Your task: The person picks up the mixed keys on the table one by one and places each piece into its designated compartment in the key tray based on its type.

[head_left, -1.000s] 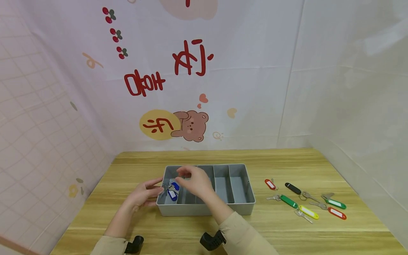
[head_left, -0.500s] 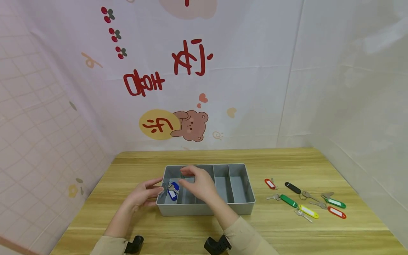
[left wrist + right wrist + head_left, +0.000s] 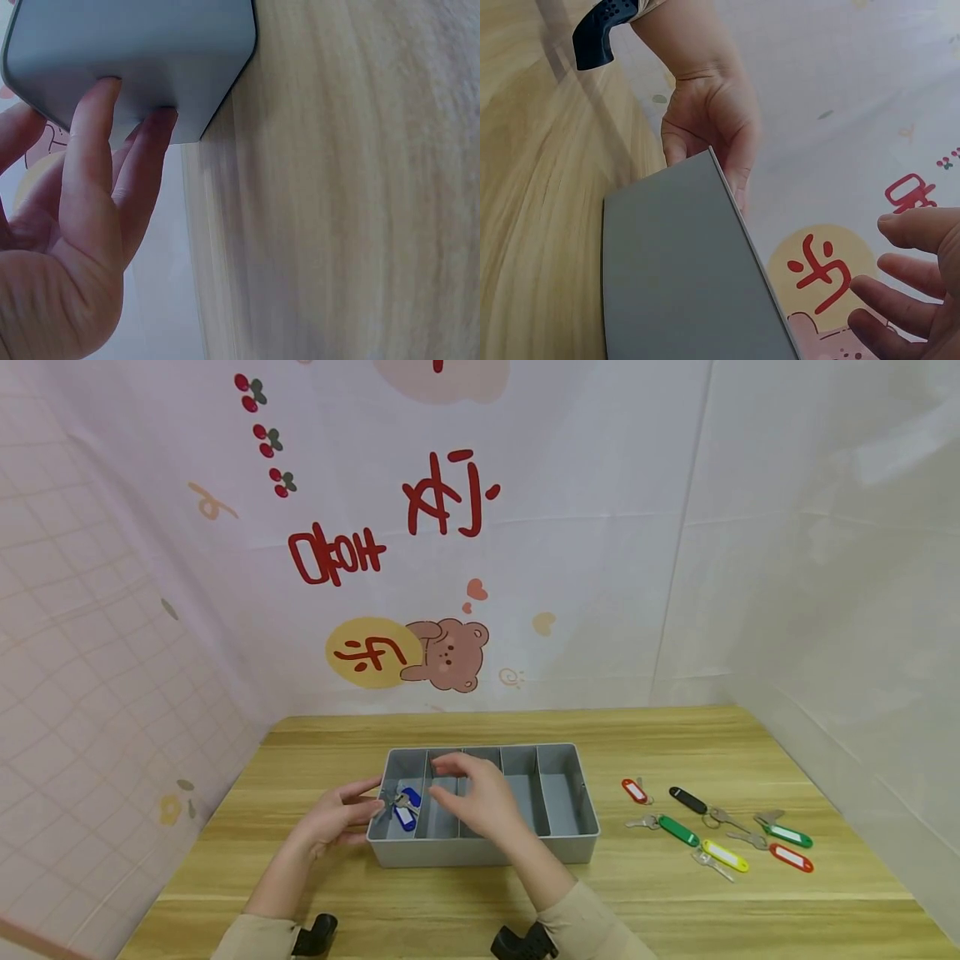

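Observation:
A grey box with compartments [image 3: 480, 854] sits on the table. Its leftmost compartment holds keys with blue key tags [image 3: 406, 818]. At the box's left end is my left hand [image 3: 337, 818], its thumb at the rim; the left wrist view shows extended fingertips [image 3: 166, 120] against the outer wall. My right hand [image 3: 480, 797] hovers over the second and third compartments, thumb and fingers spread apart, nothing between them. In the right wrist view its loosely bent fingers [image 3: 900, 304] are above the rim.
Right of the box, keys lie spread on the wooden table [image 3: 675, 910]: a red tag [image 3: 634, 791], a black tag [image 3: 687, 800], a green tag [image 3: 678, 830], a yellow tag [image 3: 724, 856], another green tag [image 3: 789, 835] and another red tag [image 3: 791, 857]. A printed cloth [image 3: 585, 568] hangs behind.
My right hand has drawn back to the right, from near the leftmost compartment to over the middle ones. The left hand stays at the box's left end.

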`<state>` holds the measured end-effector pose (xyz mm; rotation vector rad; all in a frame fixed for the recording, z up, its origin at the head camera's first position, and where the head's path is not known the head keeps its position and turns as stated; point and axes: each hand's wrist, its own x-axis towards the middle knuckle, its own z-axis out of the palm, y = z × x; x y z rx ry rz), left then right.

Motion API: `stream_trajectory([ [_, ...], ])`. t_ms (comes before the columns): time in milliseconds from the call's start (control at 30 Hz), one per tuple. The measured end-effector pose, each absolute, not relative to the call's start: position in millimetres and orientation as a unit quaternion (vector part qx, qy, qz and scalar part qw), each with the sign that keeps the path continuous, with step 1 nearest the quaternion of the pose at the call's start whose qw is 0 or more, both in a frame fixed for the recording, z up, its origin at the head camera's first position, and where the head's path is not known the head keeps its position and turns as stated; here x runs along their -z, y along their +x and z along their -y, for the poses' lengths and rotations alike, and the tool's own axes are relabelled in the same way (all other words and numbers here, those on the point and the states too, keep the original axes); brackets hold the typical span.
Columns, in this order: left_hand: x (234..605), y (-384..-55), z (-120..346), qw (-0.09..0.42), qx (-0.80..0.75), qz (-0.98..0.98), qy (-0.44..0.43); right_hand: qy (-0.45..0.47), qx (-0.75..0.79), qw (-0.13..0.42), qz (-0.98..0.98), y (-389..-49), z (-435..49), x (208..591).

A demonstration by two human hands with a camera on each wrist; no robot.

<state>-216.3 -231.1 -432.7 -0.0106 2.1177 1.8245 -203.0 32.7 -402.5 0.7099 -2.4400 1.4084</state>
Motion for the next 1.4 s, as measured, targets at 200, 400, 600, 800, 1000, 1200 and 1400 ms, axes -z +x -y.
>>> stream_trajectory([
  [200,431.0,-215.2,230.6,0.172,-0.644,-0.745,-0.007,0.241,-0.479,0.121,0.836,-201.6,-43.0,401.4],
  [400,431.2,-215.4,231.0,0.173,-0.642,-0.747,-0.007,0.229,-0.481,0.13,0.836,-198.8,-57.1,397.3],
  [600,431.6,-215.4,231.0,0.175,-0.641,-0.747,-0.008,0.216,-0.474,0.16,0.839,-201.1,-69.5,399.5],
  [800,432.9,-215.1,230.4,0.174,-0.643,-0.745,-0.004,0.219,-0.468,0.177,0.838,-201.4,-82.2,401.3],
  [1000,433.8,-215.1,230.1,0.174,-0.647,-0.742,-0.002,0.206,-0.445,0.176,0.853,-197.6,-96.7,401.2],
  [1200,435.1,-217.0,230.6,0.172,-0.648,-0.742,-0.007,0.211,-0.423,0.198,0.859,-194.6,-111.5,402.9],
  [1400,434.5,-216.7,230.6,0.172,-0.648,-0.742,-0.008,0.222,-0.415,0.224,0.853,-195.9,-125.3,406.9],
])
